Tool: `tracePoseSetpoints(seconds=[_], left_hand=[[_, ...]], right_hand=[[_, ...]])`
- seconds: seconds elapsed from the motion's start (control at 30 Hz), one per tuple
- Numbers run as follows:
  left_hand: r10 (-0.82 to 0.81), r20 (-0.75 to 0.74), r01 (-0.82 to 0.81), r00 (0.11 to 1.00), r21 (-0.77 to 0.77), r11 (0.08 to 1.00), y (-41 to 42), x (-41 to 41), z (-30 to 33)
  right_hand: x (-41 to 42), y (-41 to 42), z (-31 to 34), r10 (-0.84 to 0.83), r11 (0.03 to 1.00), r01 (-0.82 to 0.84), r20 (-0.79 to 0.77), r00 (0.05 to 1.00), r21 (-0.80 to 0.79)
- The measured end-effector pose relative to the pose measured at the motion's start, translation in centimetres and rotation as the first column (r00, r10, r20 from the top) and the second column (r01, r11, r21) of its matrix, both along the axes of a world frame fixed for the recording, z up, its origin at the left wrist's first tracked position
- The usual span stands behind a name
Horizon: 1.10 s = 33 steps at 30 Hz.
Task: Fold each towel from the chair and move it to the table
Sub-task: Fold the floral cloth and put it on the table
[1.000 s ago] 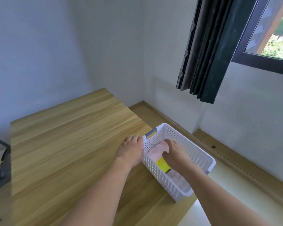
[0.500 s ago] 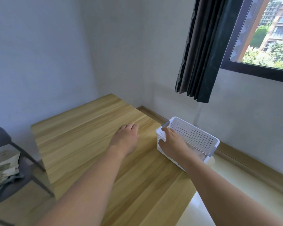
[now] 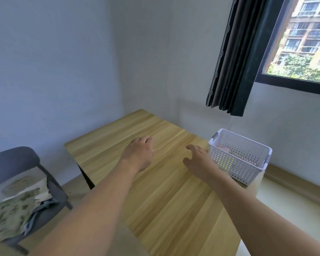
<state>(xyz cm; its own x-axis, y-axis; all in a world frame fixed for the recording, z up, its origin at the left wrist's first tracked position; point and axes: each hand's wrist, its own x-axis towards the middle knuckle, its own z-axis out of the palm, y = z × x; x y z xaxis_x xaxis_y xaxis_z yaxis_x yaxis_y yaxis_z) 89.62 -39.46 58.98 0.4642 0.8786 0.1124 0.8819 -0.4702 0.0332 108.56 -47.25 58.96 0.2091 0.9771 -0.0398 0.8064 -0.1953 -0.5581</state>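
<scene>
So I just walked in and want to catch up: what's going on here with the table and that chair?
A person is sorting towels, and at this moment both hands are empty. The left hand and the right hand are over the wooden table, holding nothing. A white basket sits at the table's right edge with pink and yellow items inside. A pile of unfolded towels lies on the grey chair to the left, waiting to be folded.

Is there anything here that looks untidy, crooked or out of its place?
Yes. The towels lie in a crumpled heap on the grey chair, unfolded. The white basket stands at the table's right edge, its corner seeming to overhang. Nothing looks spilled or damaged.
</scene>
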Motion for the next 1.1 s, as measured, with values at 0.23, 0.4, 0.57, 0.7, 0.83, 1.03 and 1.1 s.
tracePoseSetpoints(seconds=[0.23,0.4,0.57,0.7,0.83,1.03,1.1], left_hand=[[0.019,0.077,-0.019,0.997,0.004,1.000,-0.1,-8.4,0.2],[-0.026,0.098,0.028,0.995,-0.014,1.000,1.6,-15.7,-0.5],[-0.029,0.123,0.033,0.992,-0.037,0.999,5.3,-25.4,-0.6],[-0.004,0.104,0.012,0.995,-0.080,0.997,7.8,-31.9,-0.7],[-0.001,0.123,0.006,0.992,-0.044,0.999,10.2,-36.0,-0.8],[-0.014,0.104,0.020,0.994,-0.056,0.998,13.5,-45.3,-2.1],[0.014,0.123,-0.006,0.992,-0.066,0.998,15.5,-49.4,-2.3]], right_hand=[[-7.9,0.5,0.3,0.018,1.000,-0.018,-0.020,1.000,0.012],[-16.2,2.0,-0.1,0.010,1.000,-0.010,0.001,1.000,-0.004],[-26.2,4.9,0.0,0.005,1.000,-0.005,0.010,1.000,0.013],[-32.4,6.9,0.5,0.005,1.000,-0.004,0.022,1.000,-0.007],[-36.7,9.8,0.6,0.019,1.000,-0.019,0.037,0.999,-0.012],[-46.6,14.8,-0.5,0.059,0.998,-0.059,0.017,0.998,-0.019],[-50.3,16.4,-0.9,0.052,0.998,-0.052,-0.001,0.999,-0.023]])
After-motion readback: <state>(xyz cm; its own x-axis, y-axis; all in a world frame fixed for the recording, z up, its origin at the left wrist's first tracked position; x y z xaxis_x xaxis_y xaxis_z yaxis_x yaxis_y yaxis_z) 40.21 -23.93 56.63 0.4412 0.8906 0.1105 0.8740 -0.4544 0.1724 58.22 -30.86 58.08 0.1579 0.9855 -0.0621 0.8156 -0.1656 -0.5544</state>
